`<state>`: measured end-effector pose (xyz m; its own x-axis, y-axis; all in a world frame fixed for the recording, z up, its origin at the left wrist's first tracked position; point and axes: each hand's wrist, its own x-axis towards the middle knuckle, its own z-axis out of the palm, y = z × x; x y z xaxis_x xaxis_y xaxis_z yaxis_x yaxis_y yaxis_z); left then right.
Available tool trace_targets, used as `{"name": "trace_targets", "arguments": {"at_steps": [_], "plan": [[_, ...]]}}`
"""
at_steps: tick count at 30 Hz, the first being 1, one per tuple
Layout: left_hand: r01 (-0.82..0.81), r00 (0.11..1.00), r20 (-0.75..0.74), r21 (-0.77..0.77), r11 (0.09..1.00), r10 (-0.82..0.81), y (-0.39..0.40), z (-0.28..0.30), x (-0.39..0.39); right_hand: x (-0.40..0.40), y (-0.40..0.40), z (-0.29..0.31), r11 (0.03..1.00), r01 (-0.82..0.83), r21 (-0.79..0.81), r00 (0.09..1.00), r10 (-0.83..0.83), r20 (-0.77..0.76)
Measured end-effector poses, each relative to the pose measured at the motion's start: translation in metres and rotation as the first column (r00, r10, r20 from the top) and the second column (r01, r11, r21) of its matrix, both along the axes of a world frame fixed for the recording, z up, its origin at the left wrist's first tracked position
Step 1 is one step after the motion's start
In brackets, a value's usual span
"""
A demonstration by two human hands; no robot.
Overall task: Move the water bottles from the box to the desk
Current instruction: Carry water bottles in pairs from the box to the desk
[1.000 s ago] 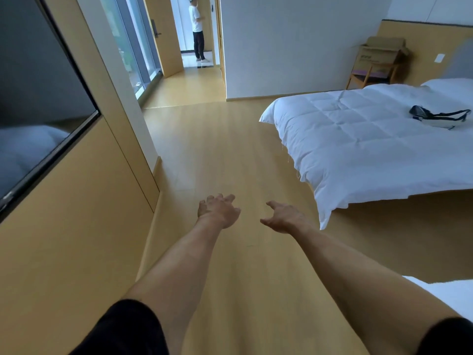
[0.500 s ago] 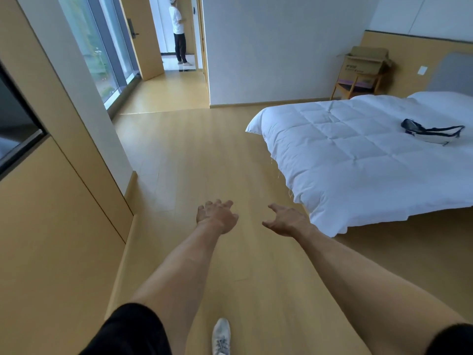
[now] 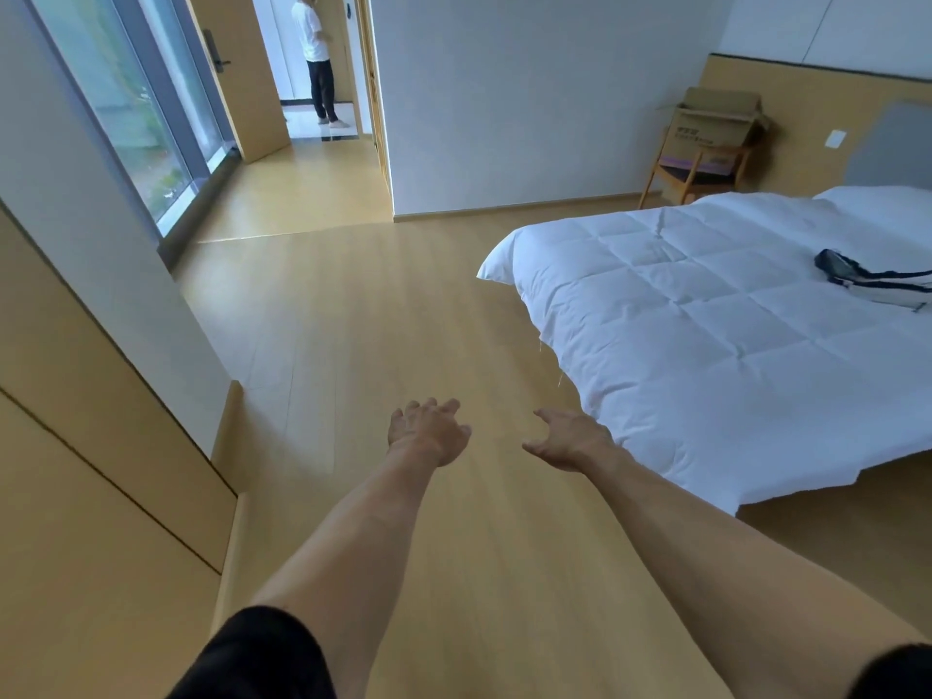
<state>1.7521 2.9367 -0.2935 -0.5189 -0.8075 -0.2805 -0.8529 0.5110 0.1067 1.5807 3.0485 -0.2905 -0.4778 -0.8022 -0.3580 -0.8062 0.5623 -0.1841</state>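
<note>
A brown cardboard box sits on a wooden chair against the far wall, beside the bed's head. Its top flaps are up; I cannot see what is inside. No water bottles and no desk are in view. My left hand and my right hand are stretched out in front of me over the wooden floor, both empty with fingers loosely apart. The box is far beyond them, to the upper right.
A bed with a white quilt fills the right side, a dark-and-white bag lying on it. Wooden wall panels and a tall window run along the left. A person stands in the far doorway.
The view has advanced into the room and swung right; the left wall panel has slid away and the bed and box appear closer. Both hands stay outstretched and empty.
</note>
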Motion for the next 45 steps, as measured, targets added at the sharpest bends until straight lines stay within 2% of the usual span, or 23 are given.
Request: {"name": "trace_targets", "arguments": {"at_steps": [11,25,31,38,45], "plan": [[0.055,0.998,-0.001,0.011,0.998,-0.055,-0.099,-0.019,-0.062,-0.053,-0.096,-0.017,0.999,0.04,0.006,0.999,-0.04,0.01],[-0.02,1.0,0.004,-0.012,1.0,0.02,-0.284,-0.011,-0.209,-0.206,-0.308,-0.019,0.998,-0.051,-0.026,0.999,0.051,0.005],[-0.045,0.999,0.023,0.011,0.999,0.045,-0.347,-0.019,-0.26,-0.259,-0.375,-0.022,0.995,-0.094,-0.012,0.995,0.094,0.014],[-0.064,0.998,0.02,0.02,0.998,0.064,-0.432,-0.029,-0.301,-0.304,-0.452,-0.032,0.995,-0.102,-0.015,0.994,0.102,0.028],[-0.003,1.0,-0.011,0.007,1.0,0.003,-0.547,-0.034,-0.354,-0.352,-0.559,-0.035,0.999,-0.05,-0.003,0.998,0.05,0.026]]}}
